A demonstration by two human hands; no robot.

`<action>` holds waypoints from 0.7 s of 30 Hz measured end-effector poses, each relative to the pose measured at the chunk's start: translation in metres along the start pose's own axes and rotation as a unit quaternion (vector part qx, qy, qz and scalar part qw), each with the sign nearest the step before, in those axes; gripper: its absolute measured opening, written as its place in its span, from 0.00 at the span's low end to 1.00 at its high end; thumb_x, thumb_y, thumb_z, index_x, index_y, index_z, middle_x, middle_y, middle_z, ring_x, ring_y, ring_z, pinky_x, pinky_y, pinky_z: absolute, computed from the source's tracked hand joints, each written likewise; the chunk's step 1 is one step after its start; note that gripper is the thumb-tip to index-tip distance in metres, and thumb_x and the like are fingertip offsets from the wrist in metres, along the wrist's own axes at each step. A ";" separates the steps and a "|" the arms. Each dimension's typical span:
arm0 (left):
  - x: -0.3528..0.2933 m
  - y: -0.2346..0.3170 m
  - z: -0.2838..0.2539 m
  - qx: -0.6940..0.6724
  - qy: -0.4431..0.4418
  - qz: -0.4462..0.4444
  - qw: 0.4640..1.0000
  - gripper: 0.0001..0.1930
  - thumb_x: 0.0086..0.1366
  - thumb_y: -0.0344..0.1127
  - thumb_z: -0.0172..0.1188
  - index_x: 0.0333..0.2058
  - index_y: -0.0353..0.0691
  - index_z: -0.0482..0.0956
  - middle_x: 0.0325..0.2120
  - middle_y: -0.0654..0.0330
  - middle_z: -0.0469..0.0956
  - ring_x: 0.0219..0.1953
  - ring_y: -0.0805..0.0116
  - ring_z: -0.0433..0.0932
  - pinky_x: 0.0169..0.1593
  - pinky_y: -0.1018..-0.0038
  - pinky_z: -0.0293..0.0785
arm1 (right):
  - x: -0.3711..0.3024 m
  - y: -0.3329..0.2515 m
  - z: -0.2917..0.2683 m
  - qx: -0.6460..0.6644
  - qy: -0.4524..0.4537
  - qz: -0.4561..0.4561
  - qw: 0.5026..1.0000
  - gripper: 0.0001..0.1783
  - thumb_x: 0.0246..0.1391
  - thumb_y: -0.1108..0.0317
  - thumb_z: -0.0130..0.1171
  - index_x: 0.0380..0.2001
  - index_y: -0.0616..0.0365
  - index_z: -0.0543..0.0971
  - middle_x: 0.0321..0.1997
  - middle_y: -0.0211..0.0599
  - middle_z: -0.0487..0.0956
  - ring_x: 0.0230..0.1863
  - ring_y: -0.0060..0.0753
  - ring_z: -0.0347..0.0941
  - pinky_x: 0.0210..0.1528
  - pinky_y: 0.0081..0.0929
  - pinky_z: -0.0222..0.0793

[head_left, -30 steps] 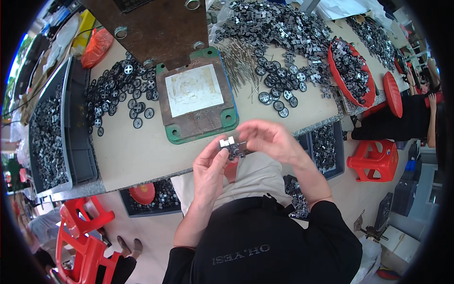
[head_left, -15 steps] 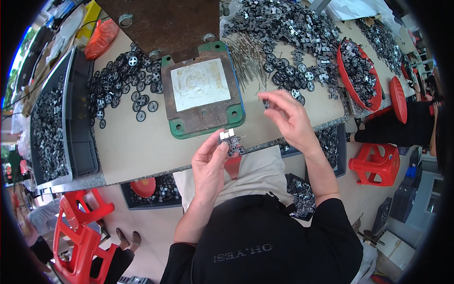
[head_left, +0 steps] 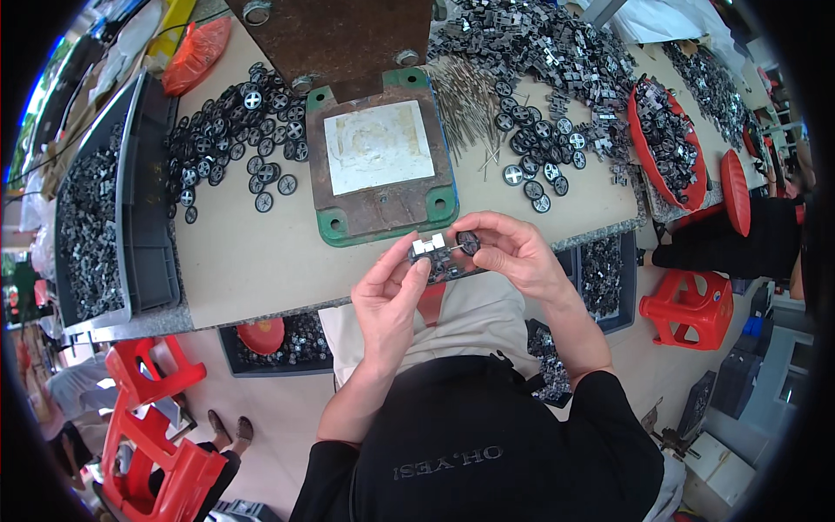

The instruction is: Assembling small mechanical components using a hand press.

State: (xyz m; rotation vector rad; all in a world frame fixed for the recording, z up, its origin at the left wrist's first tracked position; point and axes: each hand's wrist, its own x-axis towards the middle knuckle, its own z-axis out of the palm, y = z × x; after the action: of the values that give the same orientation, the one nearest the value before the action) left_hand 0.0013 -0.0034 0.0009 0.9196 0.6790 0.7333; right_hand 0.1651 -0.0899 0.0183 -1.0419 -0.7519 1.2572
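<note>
Between the fingers of my left hand (head_left: 390,287) is a small dark toy chassis part (head_left: 430,252) with pale blocks on top, held just in front of the press plate. A thin metal axle sticks out of its right side. My right hand (head_left: 513,254) pinches a small black wheel (head_left: 468,243) with a spoked hub, close against the axle's end; whether the axle sits in the hub I cannot tell. Loose wheels (head_left: 541,148) lie beyond my right hand, beside a bundle of thin metal axles (head_left: 465,104).
A green-cornered metal press base (head_left: 383,209) with a white pad stands mid-table. More wheels (head_left: 230,130) lie left of it, near a grey bin (head_left: 148,209) of dark parts. A heap of chassis parts (head_left: 539,43) and a red basket (head_left: 639,148) are at the right. Red stools (head_left: 687,304) stand on the floor.
My right hand has come left and nearer from the wheel pile, bringing a wheel to the chassis part's axle. My left hand still holds the chassis part. The view has shifted slightly.
</note>
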 end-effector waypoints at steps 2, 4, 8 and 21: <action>0.000 0.000 -0.001 0.008 0.000 -0.005 1.000 0.16 0.58 0.21 0.55 0.47 0.31 0.71 0.32 0.62 0.75 0.35 0.80 0.73 0.41 0.84 0.70 | 0.001 0.000 0.001 0.002 -0.006 0.001 1.000 0.19 0.53 0.75 0.52 0.50 0.62 0.68 0.47 0.35 0.72 0.45 0.25 0.70 0.48 0.24 0.68; 0.000 -0.001 -0.001 0.007 -0.013 0.017 1.000 0.17 0.57 0.21 0.55 0.47 0.30 0.71 0.37 0.60 0.73 0.36 0.79 0.73 0.41 0.83 0.71 | 0.002 -0.001 0.002 -0.018 -0.003 -0.026 0.999 0.19 0.52 0.77 0.53 0.49 0.62 0.69 0.46 0.34 0.71 0.47 0.24 0.69 0.48 0.24 0.68; -0.001 0.002 0.001 0.018 -0.015 0.021 0.999 0.17 0.56 0.20 0.55 0.47 0.30 0.71 0.41 0.58 0.70 0.37 0.77 0.73 0.42 0.82 0.73 | 0.002 0.001 0.003 -0.051 0.016 -0.050 0.997 0.18 0.50 0.78 0.54 0.47 0.62 0.71 0.44 0.32 0.71 0.46 0.22 0.68 0.47 0.22 0.68; 0.000 -0.005 0.011 -0.012 0.004 0.049 0.999 0.15 0.58 0.22 0.53 0.46 0.30 0.70 0.41 0.57 0.73 0.38 0.75 0.74 0.41 0.80 0.73 | 0.005 0.013 0.024 0.016 0.137 0.024 0.990 0.17 0.47 0.73 0.60 0.42 0.64 0.72 0.34 0.31 0.74 0.31 0.18 0.70 0.32 0.16 0.69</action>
State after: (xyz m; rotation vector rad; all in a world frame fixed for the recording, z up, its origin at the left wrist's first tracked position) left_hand 0.0111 -0.0103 0.0010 0.9340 0.6346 0.8296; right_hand 0.1399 -0.0803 0.0148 -1.1839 -0.4976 1.1331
